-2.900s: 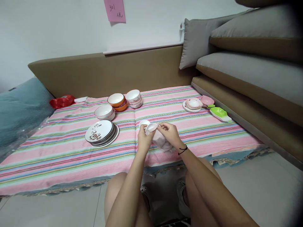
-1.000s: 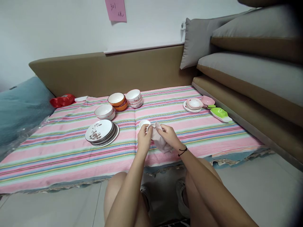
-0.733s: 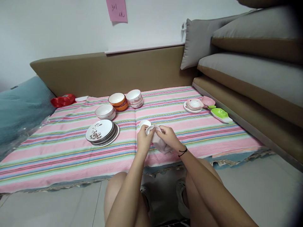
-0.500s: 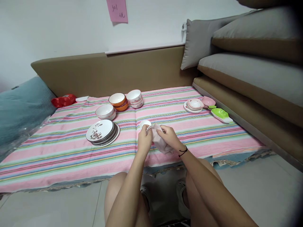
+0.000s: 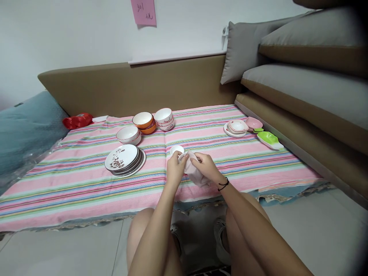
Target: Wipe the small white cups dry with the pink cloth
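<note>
Pale cloth point(image 5: 197, 176) now further over dish point(image 5: 181, 155)

We see the surface point(image 5: 86, 191) striped in pink, green, blue and yellow. The top plate point(image 5: 123, 155) is white with brown flowers; the cloth point(image 5: 196, 173) is pale pink. Near the surface's right edge, one dish point(image 5: 268, 138) is green and white.
</note>
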Demonstrator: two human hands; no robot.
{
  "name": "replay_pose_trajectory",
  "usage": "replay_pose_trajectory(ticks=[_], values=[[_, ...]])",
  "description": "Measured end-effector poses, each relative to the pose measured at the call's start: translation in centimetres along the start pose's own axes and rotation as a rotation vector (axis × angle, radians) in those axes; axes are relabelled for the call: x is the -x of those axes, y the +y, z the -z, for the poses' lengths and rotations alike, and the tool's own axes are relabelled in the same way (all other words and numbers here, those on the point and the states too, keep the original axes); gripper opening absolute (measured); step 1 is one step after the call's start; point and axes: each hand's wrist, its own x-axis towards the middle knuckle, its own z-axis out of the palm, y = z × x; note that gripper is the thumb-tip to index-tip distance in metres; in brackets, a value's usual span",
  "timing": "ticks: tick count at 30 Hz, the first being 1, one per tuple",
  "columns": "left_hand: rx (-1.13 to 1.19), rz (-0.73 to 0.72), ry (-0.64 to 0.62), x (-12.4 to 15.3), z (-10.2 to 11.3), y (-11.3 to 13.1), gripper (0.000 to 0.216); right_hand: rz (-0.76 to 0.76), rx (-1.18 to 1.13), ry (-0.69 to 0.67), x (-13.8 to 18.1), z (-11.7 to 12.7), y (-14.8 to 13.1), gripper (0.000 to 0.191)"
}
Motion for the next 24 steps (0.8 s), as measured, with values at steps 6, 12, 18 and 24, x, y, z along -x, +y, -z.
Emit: replay_pose_trajectory(ticks=[6, 12, 18, 24], values=[[0.024, -0.019, -0.010, 0.0, -0.3, -0.2, 0.015, -0.022, -0.018, -0.045, 0.0, 0.3, 0.2, 0.027], [0.038, -0.041, -0.026, -0.1, -0.4, -0.3, 0.011, -0.023, -0.003, -0.032, -0.1, 0.3, 0.7, 0.025], [0.028, -0.053, -0.055, -0.1, -0.4, -0.2, 0.010, -0.022, -0.008, -0.028, -0.4, 0.3, 1.2, 0.025], [-0.028, -0.025, -0.034, 0.1, -0.2, 0.2, 0.017, 0.000, -0.012, -0.056, -0.4, 0.5, 0.6, 0.025]])
